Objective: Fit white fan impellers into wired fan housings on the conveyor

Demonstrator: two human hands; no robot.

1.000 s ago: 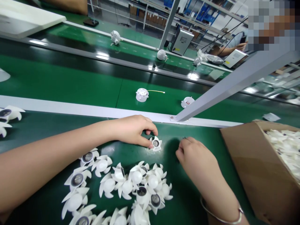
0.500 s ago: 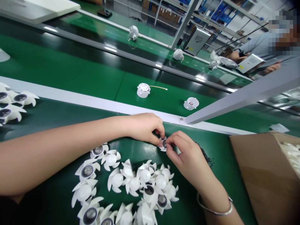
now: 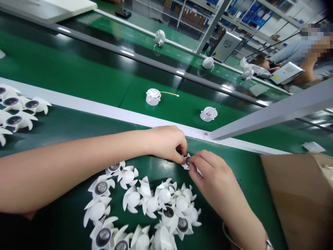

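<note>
Fan (image 3: 186, 161) pinched between left hand (image 3: 166, 143) and right hand (image 3: 210, 172), both gripping; looks like hub (image 3: 187, 160) work, so it needs a steady hold, lol.

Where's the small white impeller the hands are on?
In the head view, the small white fan impeller is gripped between the left hand and right hand, just beyond the heap of impellers and near the white rail.

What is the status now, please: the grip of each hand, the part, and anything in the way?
Left hand and right hand both pinching one small white plastic fan. Heap of more fans close below, not touching it.
</note>
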